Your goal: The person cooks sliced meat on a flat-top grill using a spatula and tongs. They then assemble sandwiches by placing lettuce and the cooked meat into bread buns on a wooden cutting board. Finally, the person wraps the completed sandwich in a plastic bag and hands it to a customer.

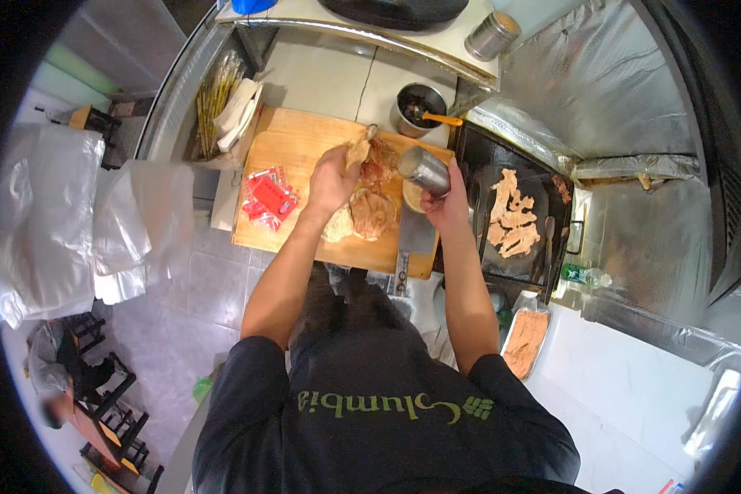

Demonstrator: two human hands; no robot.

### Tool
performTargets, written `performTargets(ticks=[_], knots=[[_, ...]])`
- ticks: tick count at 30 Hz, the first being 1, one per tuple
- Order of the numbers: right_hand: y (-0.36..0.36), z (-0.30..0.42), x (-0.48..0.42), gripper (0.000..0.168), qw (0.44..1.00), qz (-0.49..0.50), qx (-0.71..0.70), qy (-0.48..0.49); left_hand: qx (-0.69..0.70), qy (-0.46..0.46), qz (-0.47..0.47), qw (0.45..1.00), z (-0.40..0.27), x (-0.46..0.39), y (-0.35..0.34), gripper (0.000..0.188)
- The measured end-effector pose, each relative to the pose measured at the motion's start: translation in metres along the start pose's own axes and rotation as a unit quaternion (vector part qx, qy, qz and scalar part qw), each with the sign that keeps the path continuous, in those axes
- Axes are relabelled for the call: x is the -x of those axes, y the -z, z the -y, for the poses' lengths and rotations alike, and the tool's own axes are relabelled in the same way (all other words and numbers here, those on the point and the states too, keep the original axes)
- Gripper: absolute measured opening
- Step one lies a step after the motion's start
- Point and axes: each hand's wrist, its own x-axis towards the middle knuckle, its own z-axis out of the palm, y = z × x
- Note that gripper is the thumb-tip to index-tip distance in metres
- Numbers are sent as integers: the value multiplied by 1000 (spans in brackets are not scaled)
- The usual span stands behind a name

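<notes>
My left hand (332, 185) holds up a browned piece of meat (359, 151) over the wooden cutting board (290, 133). In my right hand (447, 200) is a metal shaker (425, 171), tilted with its top towards the meat. More browned meat (380, 162) shows just beyond my left fingers. Nearer me on the board lie a browned flat piece (373, 214) and a paler one (338, 225). A cleaver (417, 231) rests at the board's right side, its handle towards me. Beneath the shaker, a pale round thing (414, 196) is partly hidden.
Red packets (272, 197) lie on the board's left. A metal pot (417, 108) with an orange-handled utensil (441, 118) stands behind it. Right of the board, meat strips (512, 216) lie on a dark griddle (488, 148). A seated person (58, 370) is far left.
</notes>
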Motion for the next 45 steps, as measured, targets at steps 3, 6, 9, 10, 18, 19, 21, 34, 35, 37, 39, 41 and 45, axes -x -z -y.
performTargets(ticks=[3, 6, 9, 10, 18, 19, 21, 34, 35, 37, 39, 41, 45], knots=[[22, -15, 9, 42, 997, -11, 67, 28, 146, 62, 0, 987, -11, 9, 3, 40], [15, -20, 27, 56, 969, -76, 220, 86, 270, 94, -3, 958, -19, 23, 6, 45], [12, -17, 42, 58, 973, -61, 199, 97, 332, 128, -4, 934, -20, 35, 3, 46], [13, -17, 43, 58, 976, -59, 192, 89, 333, 123, 0, 935, -16, 37, 1, 47], [7, -16, 50, 58, 976, -31, 204, 77, 287, 116, 16, 951, -17, 46, -3, 50], [11, -20, 50, 57, 976, -33, 198, 79, 291, 117, 16, 949, -15, 49, -6, 50], [21, -30, 48, 56, 978, -37, 188, 82, 300, 121, 17, 946, -13, 56, -10, 50], [35, -18, 46, 56, 984, -73, 136, 93, 244, 106, 19, 964, -42, 59, -2, 54], [34, -19, 45, 57, 974, -81, 177, 118, 249, 107, 19, 962, -40, 63, -5, 54], [35, -19, 48, 58, 977, -93, 160, 105, 258, 105, 15, 960, -52, 64, -3, 53], [31, -16, 48, 58, 968, -90, 195, 131, 241, 107, 14, 965, -55, 62, 1, 51], [48, -23, 45, 64, 977, -96, 166, 95, 243, 107, 9, 964, -45, 62, 0, 51], [61, -36, 50, 75, 979, -111, 158, 72, 229, 119, 6, 966, -42, 68, 0, 51]])
